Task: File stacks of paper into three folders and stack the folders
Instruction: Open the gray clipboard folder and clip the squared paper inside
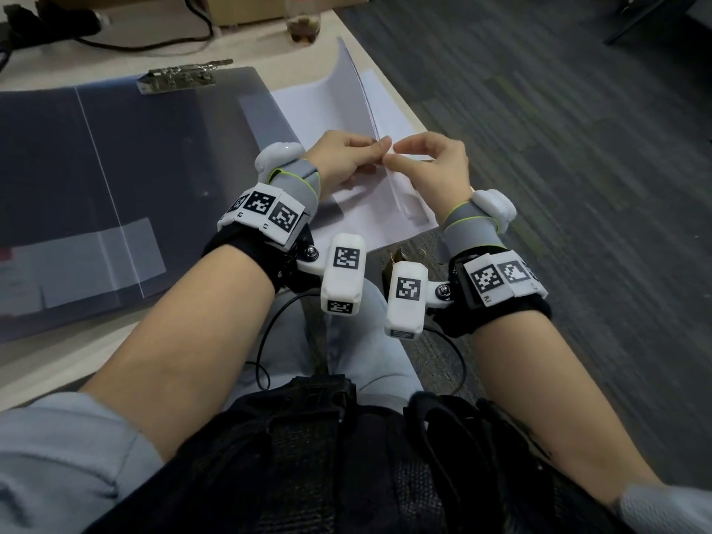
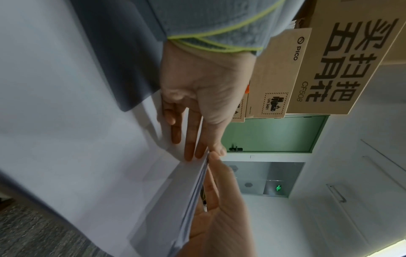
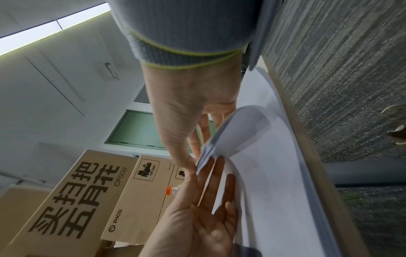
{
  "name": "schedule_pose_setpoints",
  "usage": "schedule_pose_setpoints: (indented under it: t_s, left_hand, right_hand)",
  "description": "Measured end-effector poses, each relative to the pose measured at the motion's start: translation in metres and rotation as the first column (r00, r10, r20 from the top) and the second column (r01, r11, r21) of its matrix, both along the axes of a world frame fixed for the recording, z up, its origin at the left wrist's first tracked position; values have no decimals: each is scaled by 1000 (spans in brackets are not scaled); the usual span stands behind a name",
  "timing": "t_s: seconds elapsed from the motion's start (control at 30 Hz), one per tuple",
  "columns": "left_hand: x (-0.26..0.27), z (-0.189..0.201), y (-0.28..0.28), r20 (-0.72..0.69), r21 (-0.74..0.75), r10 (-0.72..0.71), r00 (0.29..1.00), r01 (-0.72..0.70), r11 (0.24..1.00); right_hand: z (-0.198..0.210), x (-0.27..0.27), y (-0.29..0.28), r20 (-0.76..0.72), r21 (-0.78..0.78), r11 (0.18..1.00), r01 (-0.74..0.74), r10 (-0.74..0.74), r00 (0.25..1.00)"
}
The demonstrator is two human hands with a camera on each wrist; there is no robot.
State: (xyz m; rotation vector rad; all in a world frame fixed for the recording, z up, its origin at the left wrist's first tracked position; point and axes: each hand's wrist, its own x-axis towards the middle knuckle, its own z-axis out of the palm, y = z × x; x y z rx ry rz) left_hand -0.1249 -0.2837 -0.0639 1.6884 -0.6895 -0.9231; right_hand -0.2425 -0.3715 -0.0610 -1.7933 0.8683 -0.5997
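A white paper stack [image 1: 385,213] lies at the table's right edge, beside an open grey folder [image 1: 154,179] with a metal clip [image 1: 181,77] at its top. A bunch of upper sheets [image 1: 346,90] curls up off the stack. My left hand [image 1: 379,146] and right hand [image 1: 391,159] meet at the near edge of those sheets, and each pinches it between thumb and fingers. In the left wrist view my left hand [image 2: 208,153] has its thumb on one side of the sheet edges [image 2: 197,191] and long fingers on the other. The right wrist view has my right hand [image 3: 193,161] pinching the curled sheets [image 3: 237,132].
A clear bottle [image 1: 302,21], a cardboard box [image 1: 246,9] and a black cable [image 1: 154,44] sit at the back of the table. The table's right edge [image 1: 400,94] drops to grey carpet [image 1: 558,148]. Printed cardboard boxes [image 2: 329,60] stand beyond.
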Motion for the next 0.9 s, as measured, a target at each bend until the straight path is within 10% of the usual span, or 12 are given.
schedule_pose_setpoints:
  t_s: [0.9]
  left_hand:
    - [-4, 1, -7, -148, -15, 125, 981, -129, 992]
  right_hand:
    - [-5, -2, -6, 209, 105, 994, -18, -4, 978]
